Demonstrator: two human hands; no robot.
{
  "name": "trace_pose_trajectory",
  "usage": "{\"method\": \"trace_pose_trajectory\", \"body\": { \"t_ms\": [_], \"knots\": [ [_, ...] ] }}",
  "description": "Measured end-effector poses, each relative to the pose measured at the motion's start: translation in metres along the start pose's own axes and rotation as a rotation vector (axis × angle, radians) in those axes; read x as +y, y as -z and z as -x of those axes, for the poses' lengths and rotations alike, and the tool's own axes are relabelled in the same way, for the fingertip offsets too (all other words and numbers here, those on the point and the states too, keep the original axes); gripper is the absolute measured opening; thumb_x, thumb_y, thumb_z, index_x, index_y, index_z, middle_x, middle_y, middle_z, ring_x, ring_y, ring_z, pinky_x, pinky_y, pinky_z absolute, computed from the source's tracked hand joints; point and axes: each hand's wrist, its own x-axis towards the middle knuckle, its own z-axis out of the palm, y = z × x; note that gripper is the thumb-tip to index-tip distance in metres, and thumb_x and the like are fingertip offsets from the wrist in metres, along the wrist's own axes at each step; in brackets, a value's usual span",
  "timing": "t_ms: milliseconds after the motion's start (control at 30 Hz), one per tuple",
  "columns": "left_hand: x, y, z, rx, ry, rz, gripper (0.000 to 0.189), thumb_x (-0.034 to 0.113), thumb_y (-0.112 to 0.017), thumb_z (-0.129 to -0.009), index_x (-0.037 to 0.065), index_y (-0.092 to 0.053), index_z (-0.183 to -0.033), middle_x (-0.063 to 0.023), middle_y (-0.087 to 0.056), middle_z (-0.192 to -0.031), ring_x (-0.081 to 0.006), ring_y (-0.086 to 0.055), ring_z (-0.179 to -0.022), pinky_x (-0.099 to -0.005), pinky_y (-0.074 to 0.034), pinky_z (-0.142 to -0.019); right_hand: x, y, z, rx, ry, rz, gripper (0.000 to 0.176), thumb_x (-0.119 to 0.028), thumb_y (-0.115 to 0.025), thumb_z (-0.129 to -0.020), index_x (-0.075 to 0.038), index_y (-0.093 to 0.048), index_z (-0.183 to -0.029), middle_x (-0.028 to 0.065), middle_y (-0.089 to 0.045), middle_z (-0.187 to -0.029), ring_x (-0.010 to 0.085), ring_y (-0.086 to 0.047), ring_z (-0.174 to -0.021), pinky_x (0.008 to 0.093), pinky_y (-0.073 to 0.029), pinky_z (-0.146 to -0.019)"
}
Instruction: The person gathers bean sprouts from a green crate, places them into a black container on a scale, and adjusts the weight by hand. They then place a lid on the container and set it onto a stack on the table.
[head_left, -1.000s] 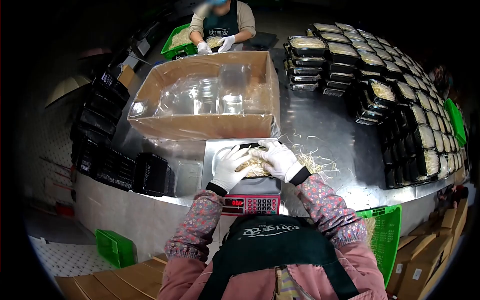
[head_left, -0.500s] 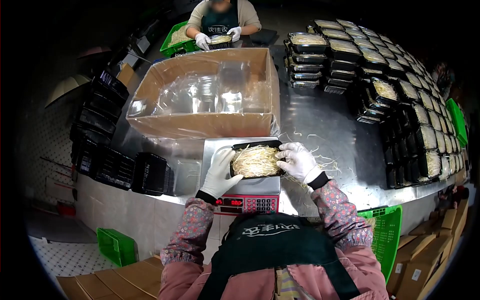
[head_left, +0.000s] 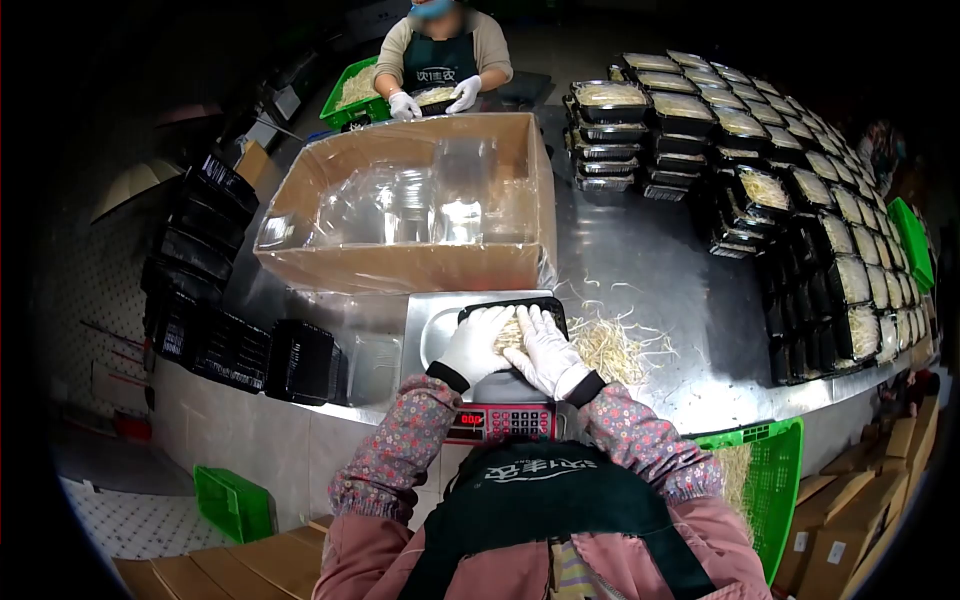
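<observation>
A black plastic tray (head_left: 548, 303) of bean sprouts (head_left: 508, 338) sits on the metal plate of a red digital scale (head_left: 505, 424). My left hand (head_left: 478, 348), in a white glove, lies over the tray's left part with its fingers stretched out. Beside it my right hand (head_left: 545, 358), also gloved, rests flat on the sprouts, fingers extended. Between them the two hands cover most of the tray. A pile of loose sprouts (head_left: 622, 350) lies on the steel table to the right of the scale.
Behind the scale stands a cardboard box (head_left: 400, 262) of clear lids. Black trays (head_left: 300, 360) line the left side, near a clear lid (head_left: 376, 365). Filled packs (head_left: 685, 108) are stacked at right. Across the table a co-worker (head_left: 440, 60) handles another tray. A green crate (head_left: 775, 480) is at lower right.
Both hands have moved from the tray's sides onto the sprouts, fingers now flat. More loose sprouts lie right of the scale. The co-worker's right-side hand has shifted slightly.
</observation>
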Motion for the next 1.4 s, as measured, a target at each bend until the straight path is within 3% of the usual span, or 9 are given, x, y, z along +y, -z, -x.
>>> {"method": "trace_pose_trajectory", "body": {
  "t_ms": [133,433,600,700,767,867,1033,1167,1400],
  "knots": [
    [0.016,0.013,0.004,0.017,0.055,0.153,0.084,0.045,-0.079,-0.075,-0.001,-0.048,-0.139,-0.0214,-0.052,-0.137,-0.0371,-0.047,-0.129,-0.0450,-0.036,-0.110,0.008,0.035,-0.007,0.095,0.081,-0.196,0.070,-0.033,-0.059,-0.097,0.008,-0.032,-0.146,0.0288,-0.037,-0.149,0.0386,-0.034,-0.141,0.0412,-0.027,-0.118],
    [0.028,-0.030,-0.021,0.232,0.153,-0.027,0.023,0.021,-0.057,-0.092,0.006,-0.066,-0.108,-0.0105,-0.062,-0.110,-0.0316,-0.055,-0.107,-0.0446,-0.042,-0.092,0.050,0.103,-0.173,0.412,-0.008,0.073,0.055,-0.032,-0.062,-0.089,-0.002,-0.054,-0.134,0.0186,-0.062,-0.126,0.0352,-0.058,-0.114,0.0439,-0.046,-0.096],
    [0.030,-0.028,-0.020,0.232,0.177,-0.004,0.024,0.023,-0.058,-0.092,0.006,-0.066,-0.108,-0.0114,-0.061,-0.112,-0.0323,-0.054,-0.108,-0.0451,-0.042,-0.093,0.075,0.100,-0.249,0.254,-0.209,0.552,0.070,-0.043,-0.066,-0.085,-0.012,-0.047,-0.144,0.0128,-0.024,-0.160,0.0359,-0.018,-0.149,0.0604,-0.026,-0.113],
    [0.028,-0.026,-0.020,0.236,0.183,0.012,0.031,0.026,-0.058,-0.093,0.006,-0.063,-0.117,-0.0120,-0.061,-0.112,-0.0327,-0.054,-0.108,-0.0452,-0.042,-0.094,0.074,0.101,-0.263,-0.117,-0.289,0.792,0.061,-0.042,-0.069,-0.083,-0.012,-0.058,-0.135,0.0122,-0.024,-0.161,0.0346,-0.017,-0.149,0.0592,-0.023,-0.114],
    [0.032,-0.025,-0.018,0.274,0.200,0.024,0.036,0.027,-0.058,-0.094,0.006,-0.061,-0.122,-0.0124,-0.062,-0.111,-0.0328,-0.055,-0.108,-0.0454,-0.042,-0.094,0.084,0.086,-0.266,0.019,-0.262,0.812,0.047,-0.045,-0.069,-0.082,-0.016,-0.069,-0.119,0.0100,-0.039,-0.154,0.0333,-0.025,-0.147,0.0587,-0.025,-0.113],
    [0.033,-0.020,-0.015,0.299,0.199,0.000,0.044,0.031,-0.061,-0.093,0.006,-0.058,-0.129,-0.0140,-0.063,-0.120,-0.0331,-0.057,-0.111,-0.0444,-0.041,-0.099,0.078,0.103,-0.266,0.165,-0.224,0.428,0.028,-0.040,-0.068,-0.083,-0.016,-0.072,-0.097,0.0091,-0.072,-0.102,0.0283,-0.067,-0.098,0.0469,-0.050,-0.088],
    [0.037,0.033,-0.004,0.581,0.180,0.250,0.037,0.006,-0.067,-0.085,0.001,-0.063,-0.122,-0.0178,-0.065,-0.118,-0.0332,-0.061,-0.109,-0.0408,-0.047,-0.097,0.042,0.175,-0.189,0.548,0.109,-0.256,0.020,-0.025,-0.065,-0.093,-0.008,-0.071,-0.102,0.0092,-0.072,-0.092,0.0196,-0.068,-0.083,0.0308,-0.053,-0.077],
    [0.021,0.075,0.024,0.953,0.429,0.996,0.041,0.015,-0.058,-0.099,0.002,-0.051,-0.137,-0.0127,-0.060,-0.128,-0.0213,-0.060,-0.112,-0.0360,-0.047,-0.100,0.019,0.214,-0.102,0.323,-0.027,-0.795,0.020,-0.014,-0.064,-0.095,-0.002,-0.069,-0.111,0.0018,-0.070,-0.094,0.0062,-0.062,-0.080,0.0215,-0.051,-0.069],
    [0.028,0.051,0.067,0.444,0.553,1.158,0.040,0.009,-0.067,-0.092,0.002,-0.059,-0.131,-0.0066,-0.067,-0.102,-0.0106,-0.063,-0.080,-0.0222,-0.052,-0.064,0.023,0.105,0.005,-0.001,-0.108,-0.859,0.023,-0.014,-0.064,-0.095,-0.001,-0.069,-0.113,0.0030,-0.070,-0.088,0.0064,-0.061,-0.076,0.0233,-0.050,-0.067]
  ]
}}
